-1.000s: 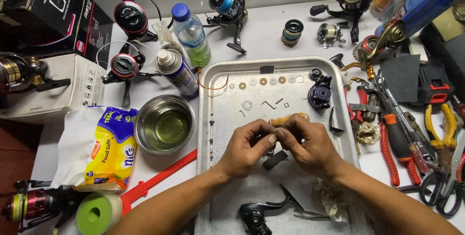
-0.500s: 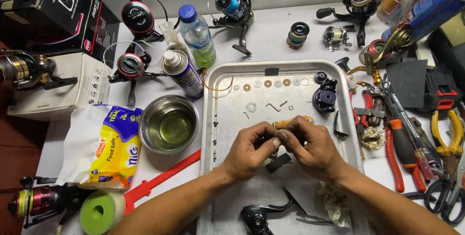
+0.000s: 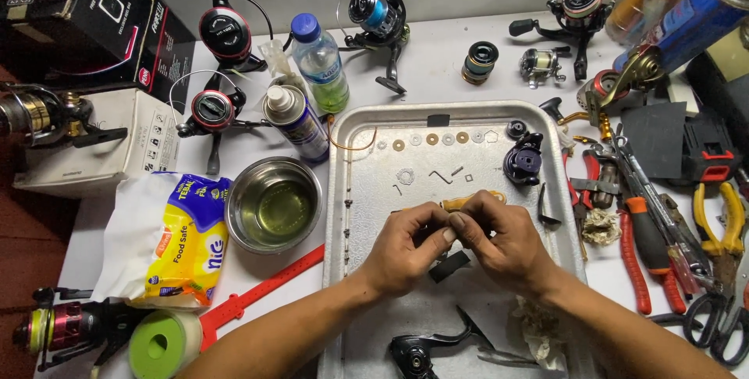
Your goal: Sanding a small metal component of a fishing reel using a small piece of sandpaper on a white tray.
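White tabletop lies crowded under me, and at its middle sits a metal tray [image 3: 343, 270] where my hands meet. My left hand [image 3: 406, 250] and right hand [image 3: 503, 242] are pressed fingertip to fingertip over the tray, both pinched shut on a small dark part [image 3: 450, 265] whose black end pokes out just below my thumbs; most of it is hidden in my fingers, so I cannot tell its exact shape.

Judging by how things lie, the stripping down looks well along. Beyond my knuckles a row of washers [image 3: 431, 139] is laid out neatly, with a few tiny pins and a clip just nearer to me. A dark round housing [image 3: 523, 162] stands up and to the right of my right hand. Close to my wrists, at the near edge of the tray, a black handle piece [image 3: 437, 346] lies beside a crumpled rag [image 3: 540, 330]. What is left, I judge, is this one piece between my fingers and putting the lot back together.

Left of my left hand stands a steel bowl [image 3: 273, 205] of yellowish liquid, a spray can [image 3: 296, 123] and a water bottle [image 3: 320, 63] past it. Right of my right hand pliers [image 3: 722, 219] and screwdrivers lie in a heap. Several fishing reels ring the far edge of the table.
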